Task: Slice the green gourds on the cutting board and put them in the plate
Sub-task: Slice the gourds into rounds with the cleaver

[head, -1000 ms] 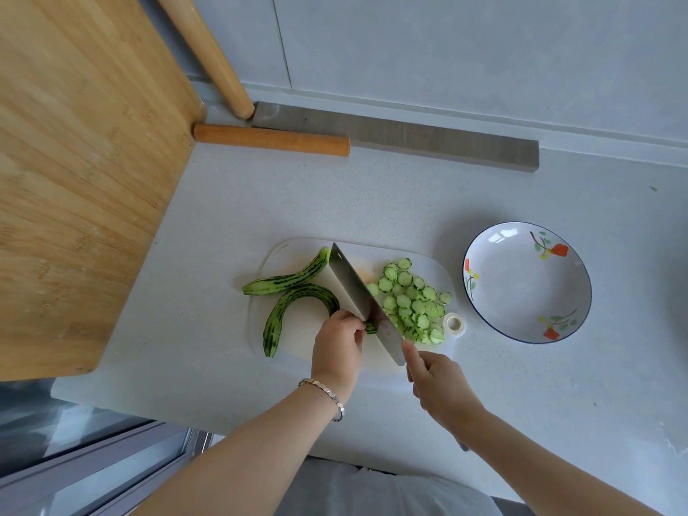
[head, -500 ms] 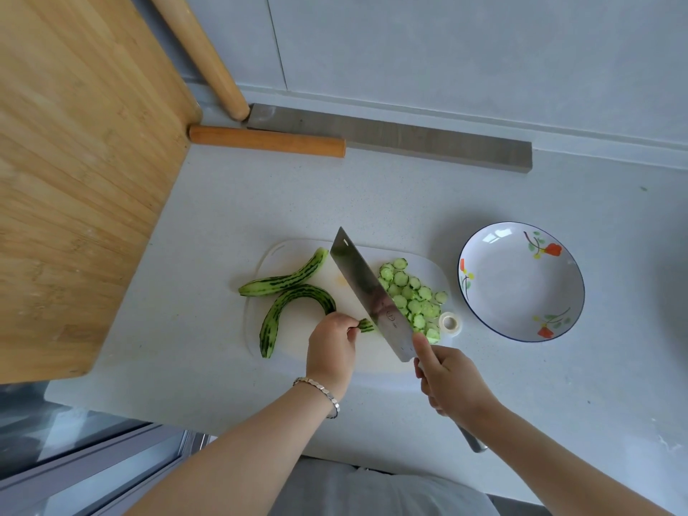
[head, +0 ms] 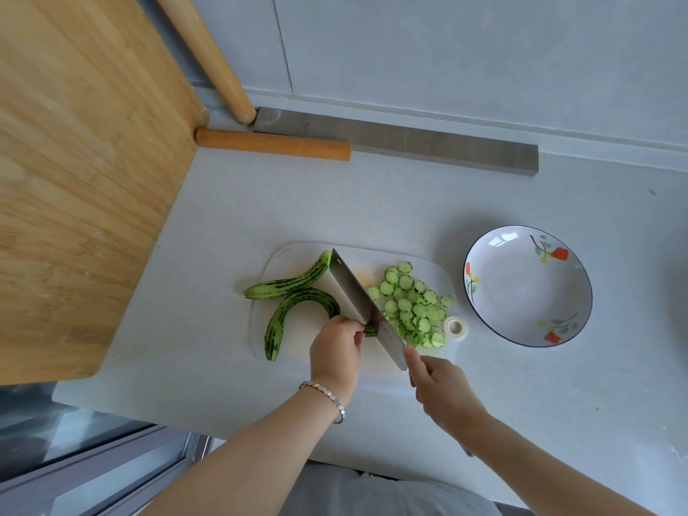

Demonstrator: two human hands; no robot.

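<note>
While left hand (head: 337,351) pinches gourd stub (head: 369,330) against rolling, right hand (head: 443,389) grips cleaver (head: 355,296), apparently mid-cut; slices (head: 409,307) heaped toward plate (head: 528,292) for transfer.

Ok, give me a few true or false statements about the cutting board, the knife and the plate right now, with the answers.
1. The plate holds gourd slices. False: it holds none; the slices lie on the cutting board.
2. The right hand grips the cleaver. True.
3. The left hand is empty. False: its fingers pinch a short gourd stub beside the blade.
4. Two long unsliced gourd pieces lie on the board, left of the blade. True.
</note>
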